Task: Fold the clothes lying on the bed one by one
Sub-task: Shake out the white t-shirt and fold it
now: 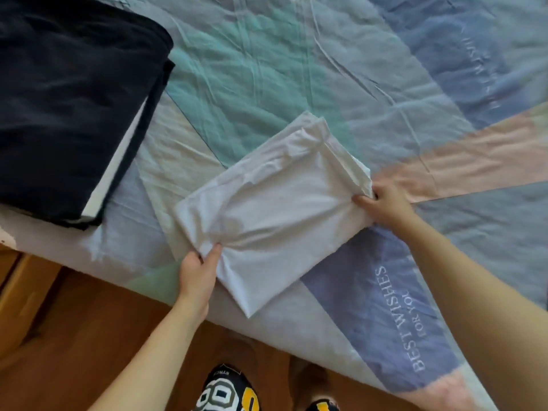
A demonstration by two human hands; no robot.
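A bed [296,69] fills most of the view, covered by a wrinkled sheet printed in pastel blocks of teal, blue, lilac and pink. The words "BEST WISHES FOR YOU" [403,318] are printed on a lilac block near the bed's near edge. Below that edge runs a reddish-brown wooden floor [74,336], and at the bottom of the view show two slippers [228,393] with a black, white and yellow pattern.

One white garment [272,209], folded into a rough rectangle, lies on the sheet close to the bed's near edge, set at an angle to it. Up and to the left of the white garment, well apart from it, sits one stack of dark folded clothes [71,108], with a pale layer showing along its lower right side.

Two bare hands hold the white garment. The left hand [198,274] pinches its near long edge, thumb on top of the cloth and fingers tucked beneath. The right hand [382,203] grips the far right corner, fingers curled into the bunched layers there. The cloth draws into creases between the two hands.
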